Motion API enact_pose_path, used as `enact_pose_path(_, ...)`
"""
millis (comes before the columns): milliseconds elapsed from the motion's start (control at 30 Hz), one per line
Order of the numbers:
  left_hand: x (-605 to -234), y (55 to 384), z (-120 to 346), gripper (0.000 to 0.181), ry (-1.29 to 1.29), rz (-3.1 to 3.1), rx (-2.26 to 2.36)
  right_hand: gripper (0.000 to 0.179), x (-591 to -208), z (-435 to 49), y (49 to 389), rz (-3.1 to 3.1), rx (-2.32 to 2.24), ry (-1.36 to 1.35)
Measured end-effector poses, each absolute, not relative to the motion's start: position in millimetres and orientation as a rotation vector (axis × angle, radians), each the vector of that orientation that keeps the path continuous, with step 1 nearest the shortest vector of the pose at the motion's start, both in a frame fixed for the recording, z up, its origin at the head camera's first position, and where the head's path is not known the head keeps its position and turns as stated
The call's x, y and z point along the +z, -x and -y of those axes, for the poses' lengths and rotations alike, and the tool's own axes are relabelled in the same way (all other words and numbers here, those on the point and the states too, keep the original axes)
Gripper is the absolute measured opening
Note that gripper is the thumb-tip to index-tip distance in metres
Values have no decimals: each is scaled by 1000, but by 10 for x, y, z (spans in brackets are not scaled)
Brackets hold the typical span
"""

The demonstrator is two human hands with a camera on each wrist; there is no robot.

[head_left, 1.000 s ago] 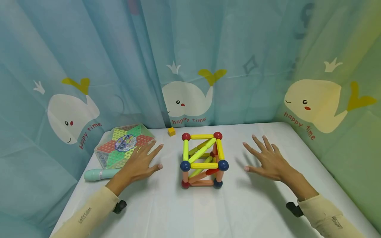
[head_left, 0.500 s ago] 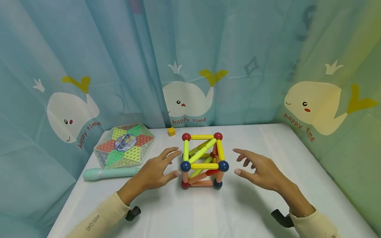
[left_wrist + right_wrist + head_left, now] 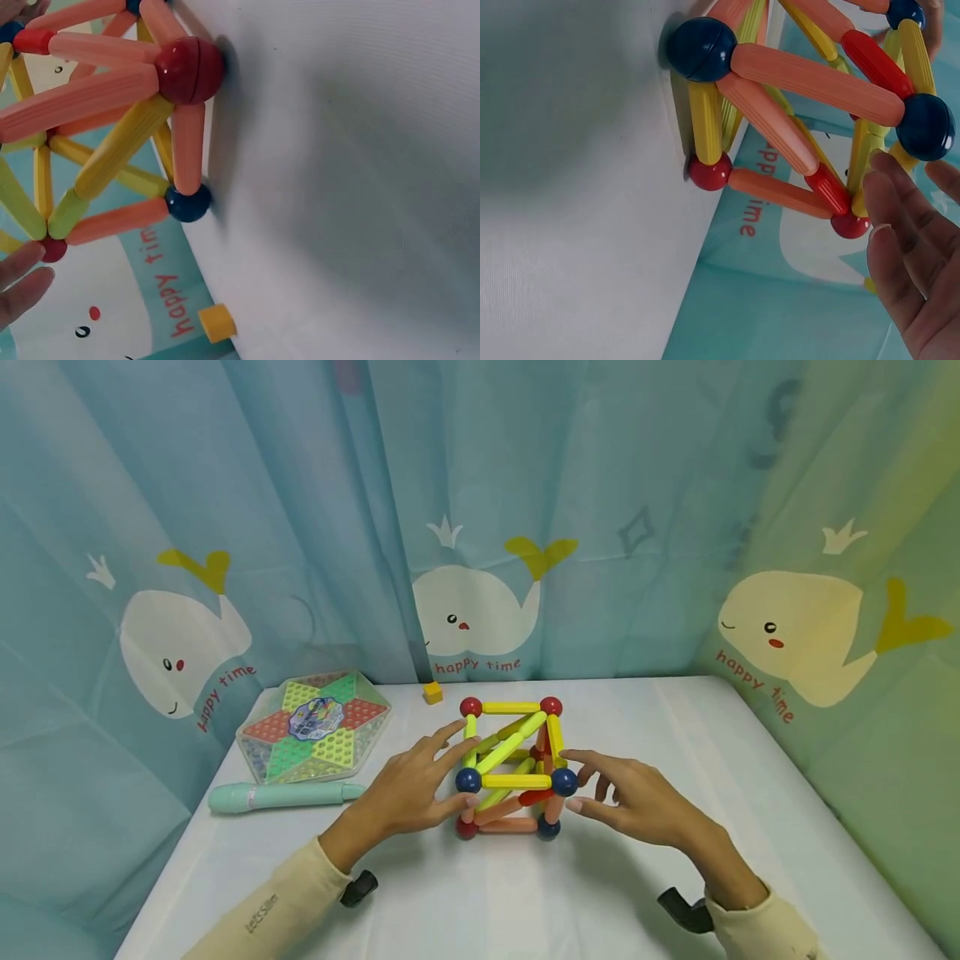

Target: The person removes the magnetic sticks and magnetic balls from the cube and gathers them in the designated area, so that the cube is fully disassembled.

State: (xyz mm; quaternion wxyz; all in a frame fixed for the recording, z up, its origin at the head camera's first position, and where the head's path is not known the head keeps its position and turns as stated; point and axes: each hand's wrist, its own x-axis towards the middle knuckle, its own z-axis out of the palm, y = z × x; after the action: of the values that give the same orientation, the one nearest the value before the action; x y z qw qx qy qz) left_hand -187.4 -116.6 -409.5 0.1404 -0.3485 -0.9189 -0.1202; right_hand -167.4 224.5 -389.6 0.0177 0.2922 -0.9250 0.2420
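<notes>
A cube-shaped frame of magnetic sticks [image 3: 516, 782] and balls stands on the table, with yellow and lime rods on top and salmon ones below. Dark blue balls and red balls [image 3: 191, 70] join its corners. My left hand [image 3: 412, 785] is at its left side, fingers extended over the upper left edge and thumb close to the lower front corner. At the right side, my right hand [image 3: 637, 797] has its fingers loosely bent, with fingertips right at the upper yellow rod and thumb near the front blue ball [image 3: 925, 127].
A hexagonal Chinese checkers box [image 3: 315, 727] lies at the back left of the white table [image 3: 495, 902]. In front of it is a mint-green cylindrical stick [image 3: 281, 797]. A small yellow block [image 3: 432, 692] sits by the back edge, before a whale-print curtain [image 3: 637, 610].
Both hands have come inward from spread positions on either side to the frame's left and right sides. The fingers, earlier splayed, are now more relaxed. The frame stays in place.
</notes>
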Motion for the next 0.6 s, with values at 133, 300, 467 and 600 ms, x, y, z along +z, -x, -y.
enact_pose_path(133,-4106,1895,1135,72,1018,2626,-354,57,-3917,-2230,1678,2864,755,-928)
enact_pose_path(300,-4113,1938,1090,72,1063,2587,-368,55,-3929,-2218,1684,2880,809,-951)
enact_pose_path(467,-4112,1972,1061,72,1091,2590,-363,53,-3940,-2196,1707,2909,881,-963)
enact_pose_path(600,-4111,1984,1050,68,1137,2593,-386,49,-3957,-2188,1728,2931,961,-961)
